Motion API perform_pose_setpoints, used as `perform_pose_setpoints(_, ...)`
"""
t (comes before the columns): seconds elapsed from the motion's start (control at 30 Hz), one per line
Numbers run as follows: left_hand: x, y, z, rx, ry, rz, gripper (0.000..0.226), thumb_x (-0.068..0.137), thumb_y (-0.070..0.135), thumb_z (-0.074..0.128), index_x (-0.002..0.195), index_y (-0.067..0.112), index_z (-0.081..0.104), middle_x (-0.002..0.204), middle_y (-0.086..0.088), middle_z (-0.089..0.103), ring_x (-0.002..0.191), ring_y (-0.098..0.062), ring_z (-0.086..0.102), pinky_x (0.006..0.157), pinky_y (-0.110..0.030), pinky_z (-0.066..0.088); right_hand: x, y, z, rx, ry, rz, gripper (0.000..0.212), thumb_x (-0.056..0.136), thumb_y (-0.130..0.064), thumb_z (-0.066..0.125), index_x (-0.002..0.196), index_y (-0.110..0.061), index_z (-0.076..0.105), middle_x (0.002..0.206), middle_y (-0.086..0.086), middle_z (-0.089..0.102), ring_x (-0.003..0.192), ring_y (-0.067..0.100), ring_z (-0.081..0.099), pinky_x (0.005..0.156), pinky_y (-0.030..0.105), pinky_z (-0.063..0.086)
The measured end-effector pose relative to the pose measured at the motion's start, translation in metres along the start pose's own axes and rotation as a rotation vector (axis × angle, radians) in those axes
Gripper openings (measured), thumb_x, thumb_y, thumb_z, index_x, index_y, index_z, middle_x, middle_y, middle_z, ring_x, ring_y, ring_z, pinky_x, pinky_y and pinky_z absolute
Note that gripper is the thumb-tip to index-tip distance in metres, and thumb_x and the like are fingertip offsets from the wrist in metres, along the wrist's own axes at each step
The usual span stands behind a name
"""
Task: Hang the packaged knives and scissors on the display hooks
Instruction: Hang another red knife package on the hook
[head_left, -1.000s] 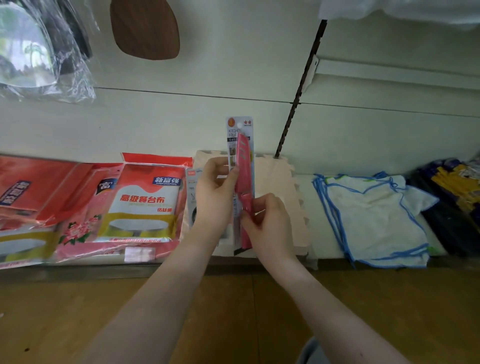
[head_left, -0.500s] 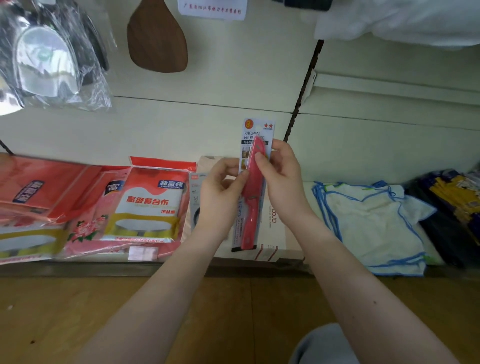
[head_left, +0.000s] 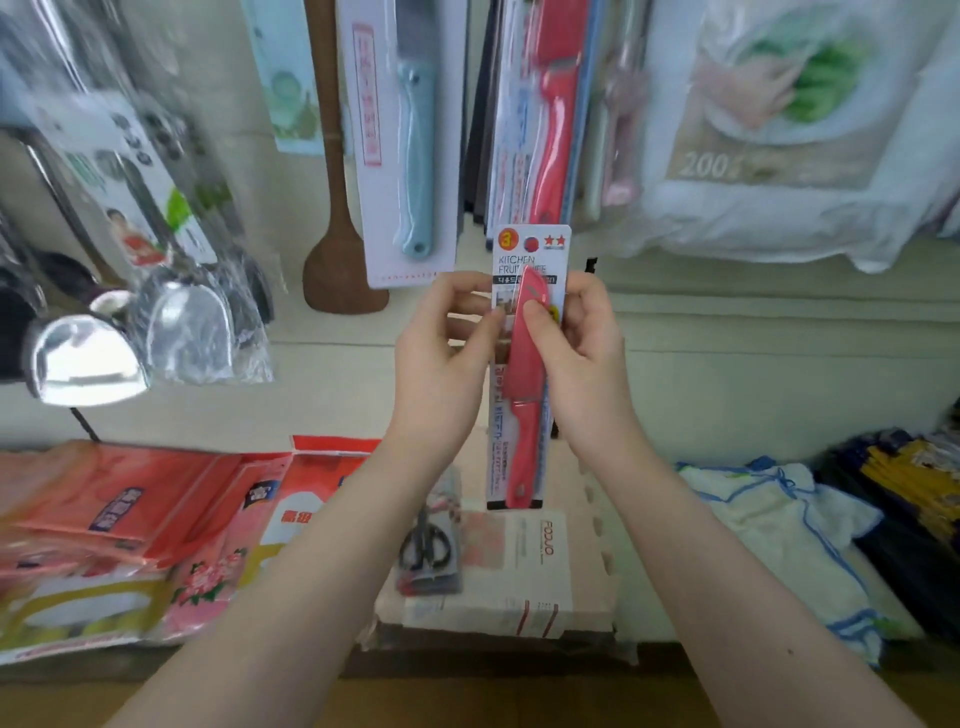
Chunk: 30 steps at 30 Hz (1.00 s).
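Both hands hold a carded red fruit knife (head_left: 524, 384) upright before the wall display. The left hand (head_left: 441, 358) pinches the card's left edge; the right hand (head_left: 582, 353) grips its right side, thumb on the blade cover. Directly above hang a packaged red knife (head_left: 550, 119) and a blue-handled one (head_left: 413, 156) (both blurred). A packaged pair of scissors (head_left: 428, 540) lies on the shelf below.

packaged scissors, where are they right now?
Head view, low centre: the packaged scissors lie on the shelf beside the white box, below the left hand, right of the red packs.
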<state>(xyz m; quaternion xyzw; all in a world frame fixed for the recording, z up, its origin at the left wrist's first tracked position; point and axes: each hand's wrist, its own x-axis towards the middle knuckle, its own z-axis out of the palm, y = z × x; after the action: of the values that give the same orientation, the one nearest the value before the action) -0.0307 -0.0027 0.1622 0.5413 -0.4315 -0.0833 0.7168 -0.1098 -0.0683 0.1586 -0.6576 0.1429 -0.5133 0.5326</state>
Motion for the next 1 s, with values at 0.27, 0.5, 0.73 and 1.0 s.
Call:
perform_pose_setpoints(0.27,0.041,0.071,0.008,0.054,0.030,0.193,0.030,0.087,0.004,0.058,0.085,0.034,0.054,0.069,0.015,0.054,0.058,0.001,0.050,0.056,-0.014,0.044,0.045,-0.070,0.001,-0.008,-0.002,-0.185,0.015,0.091,-0.006,0.052,0.092,-0.022,0.051,0.086,-0.001,0.063,0.074,0.003,0.063,0.075,0.029,0.049)
perform_pose_setpoints(0.5,0.077,0.122,0.014,0.090,0.038,0.262,0.017,0.088,0.006,0.057,0.095,0.022,0.056,0.072,0.012,0.053,0.056,0.004,0.052,0.058,-0.016,0.043,0.076,-0.121,0.007,-0.008,0.028,-0.251,0.014,0.091,-0.011,0.054,0.093,-0.025,0.052,0.093,0.001,0.066,0.084,0.009,0.065,0.081,0.035,0.052)
perform_pose_setpoints(0.73,0.107,0.149,0.016,0.147,0.083,0.268,0.019,0.087,0.006,0.057,0.094,0.023,0.052,0.073,0.009,0.053,0.065,-0.006,0.051,0.060,-0.018,0.046,0.102,-0.148,0.016,-0.070,0.084,-0.255,0.012,0.090,-0.021,0.056,0.090,-0.032,0.051,0.100,0.008,0.067,0.095,0.025,0.064,0.090,0.049,0.050)
perform_pose_setpoints(1.0,0.131,0.157,0.017,0.243,0.103,0.255,0.019,0.085,0.005,0.057,0.088,0.022,0.051,0.069,0.008,0.052,0.064,-0.014,0.055,0.060,-0.030,0.050,0.124,-0.156,0.023,-0.183,0.132,-0.223,0.011,0.089,-0.025,0.056,0.090,-0.034,0.048,0.101,0.004,0.065,0.096,0.022,0.063,0.090,0.049,0.049)
